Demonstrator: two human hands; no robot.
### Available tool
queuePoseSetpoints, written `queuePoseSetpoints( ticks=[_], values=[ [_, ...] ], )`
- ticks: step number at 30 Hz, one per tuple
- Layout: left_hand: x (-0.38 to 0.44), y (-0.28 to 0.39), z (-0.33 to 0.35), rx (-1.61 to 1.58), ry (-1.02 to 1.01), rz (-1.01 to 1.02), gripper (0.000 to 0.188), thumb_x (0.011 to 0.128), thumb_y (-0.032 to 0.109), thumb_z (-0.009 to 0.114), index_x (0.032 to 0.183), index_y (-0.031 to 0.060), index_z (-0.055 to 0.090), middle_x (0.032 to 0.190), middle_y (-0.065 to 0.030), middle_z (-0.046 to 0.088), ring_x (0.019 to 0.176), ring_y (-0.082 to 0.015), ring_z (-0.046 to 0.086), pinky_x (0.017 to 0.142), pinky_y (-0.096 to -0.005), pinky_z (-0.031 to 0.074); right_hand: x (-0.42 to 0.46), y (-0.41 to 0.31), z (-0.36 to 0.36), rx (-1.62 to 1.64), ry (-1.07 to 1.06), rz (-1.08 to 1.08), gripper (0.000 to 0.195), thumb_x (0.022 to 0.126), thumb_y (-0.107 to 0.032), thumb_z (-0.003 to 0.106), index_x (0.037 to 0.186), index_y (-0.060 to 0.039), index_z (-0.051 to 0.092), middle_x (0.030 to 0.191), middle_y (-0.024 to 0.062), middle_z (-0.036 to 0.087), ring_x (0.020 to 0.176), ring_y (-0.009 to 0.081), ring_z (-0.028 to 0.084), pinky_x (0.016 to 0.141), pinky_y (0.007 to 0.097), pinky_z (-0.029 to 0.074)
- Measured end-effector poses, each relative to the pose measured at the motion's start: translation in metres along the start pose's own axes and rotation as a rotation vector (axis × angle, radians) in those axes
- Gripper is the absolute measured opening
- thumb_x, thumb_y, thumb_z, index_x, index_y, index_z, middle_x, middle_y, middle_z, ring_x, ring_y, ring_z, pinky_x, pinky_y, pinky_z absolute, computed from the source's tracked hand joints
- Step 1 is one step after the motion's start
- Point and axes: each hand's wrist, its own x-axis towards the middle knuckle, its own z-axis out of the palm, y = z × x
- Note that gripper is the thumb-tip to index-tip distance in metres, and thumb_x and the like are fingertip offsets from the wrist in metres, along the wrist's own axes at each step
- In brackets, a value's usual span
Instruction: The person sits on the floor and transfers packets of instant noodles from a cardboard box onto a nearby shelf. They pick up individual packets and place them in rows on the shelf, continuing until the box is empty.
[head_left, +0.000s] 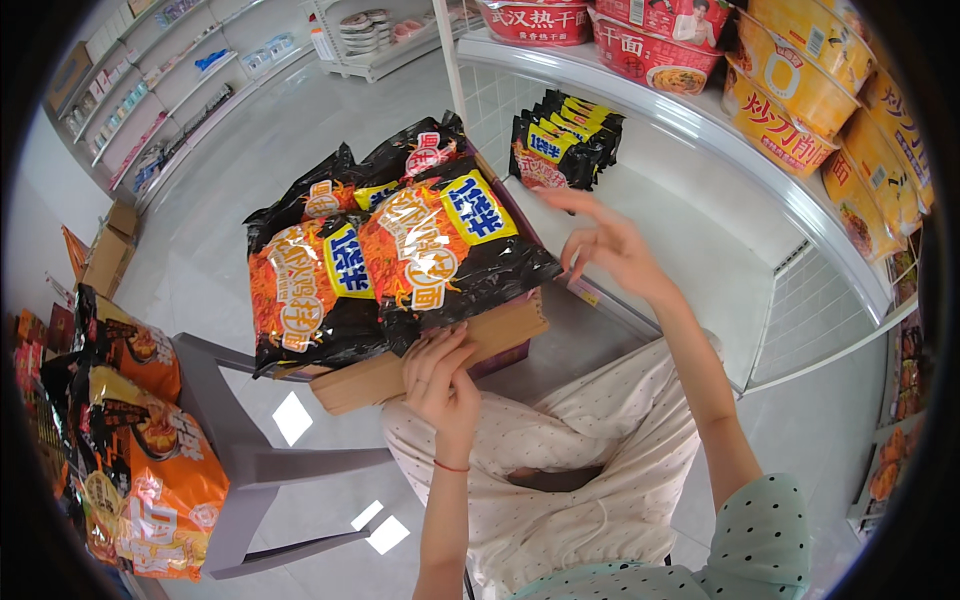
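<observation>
Large black and orange packs of instant noodles (420, 244) lie heaped on an opened cardboard box (495, 334) in front of me. My left hand (442, 375) is at the box's near edge, its fingers against the cardboard below the packs; how firmly they hold it cannot be told. My right hand (611, 244) is raised between the box and the low white shelf, fingers apart, holding nothing. Beyond it, a row of similar black noodle packs (562, 142) stands upright at the shelf's far left corner, against the wire side.
Noodle bowls (652, 52) are stacked on the shelf above, whose curved front edge (675, 112) overhangs the low shelf (675, 217). A grey plastic stool (240, 450) stands at lower left, beside orange noodle packs (169, 487). Wire mesh (806, 315) closes the shelf's right side.
</observation>
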Motion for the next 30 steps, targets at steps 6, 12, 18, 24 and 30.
queuePoseSetpoints(
  ticks=[6, 12, 18, 24, 30],
  values=[
    [-0.003, -0.002, 0.01, 0.071, 0.048, 0.029, 0.019, 0.079, -0.009, 0.056, 0.079, 0.0063, 0.068, 0.098, -0.0057, 0.071, 0.096, -0.0237, 0.065, 0.094, -0.041, 0.047, 0.013, 0.107, -0.091, -0.407, 0.627, 0.103, 0.038, 0.086, -0.003, 0.058, 0.124, -0.0007, 0.054, 0.116, 0.0107, 0.064, 0.089, 0.019, 0.066, 0.073, 0.0303, 0.055],
    [-0.011, -0.008, 0.014, 0.151, 0.046, 0.058, 0.02, 0.078, -0.009, 0.056, 0.076, 0.0083, 0.066, 0.097, -0.0036, 0.07, 0.092, -0.0235, 0.063, 0.093, -0.0421, 0.046, 0.045, 0.212, -0.149, -0.788, 0.848, 0.117, 0.053, 0.075, -0.02, 0.077, 0.117, 0.0027, 0.055, 0.105, 0.0175, 0.065, 0.097, 0.026, 0.065, 0.084, 0.0367, 0.052],
    [-0.011, -0.008, 0.016, 0.208, 0.06, 0.079, 0.021, 0.077, -0.01, 0.051, 0.069, 0.0041, 0.064, 0.091, -0.0083, 0.071, 0.087, -0.0264, 0.063, 0.089, -0.0438, 0.049, 0.095, 0.245, -0.164, -0.751, 0.855, 0.26, 0.063, 0.07, -0.03, 0.08, 0.117, 0.0029, 0.055, 0.109, 0.0216, 0.065, 0.103, 0.0311, 0.064, 0.087, 0.0385, 0.051],
    [-0.014, -0.011, 0.012, 0.208, 0.046, 0.079, 0.021, 0.076, -0.01, 0.051, 0.069, 0.005, 0.064, 0.092, -0.0077, 0.071, 0.087, -0.0263, 0.062, 0.088, -0.0434, 0.048, 0.111, 0.249, -0.157, -0.921, 0.739, 0.431, 0.062, 0.066, -0.047, 0.081, 0.104, 0.0008, 0.068, 0.092, 0.0176, 0.071, 0.085, 0.0295, 0.069, 0.077, 0.0387, 0.054],
    [-0.01, -0.007, 0.01, 0.172, -0.006, 0.084, 0.02, 0.076, -0.009, 0.052, 0.069, 0.0062, 0.062, 0.096, -0.0071, 0.071, 0.092, -0.0256, 0.063, 0.091, -0.0429, 0.048, 0.101, 0.222, -0.151, -0.958, 0.742, 0.465, 0.056, 0.067, -0.048, 0.079, 0.1, -0.0038, 0.072, 0.089, 0.0172, 0.071, 0.084, 0.0309, 0.07, 0.076, 0.0412, 0.055]
  ],
)
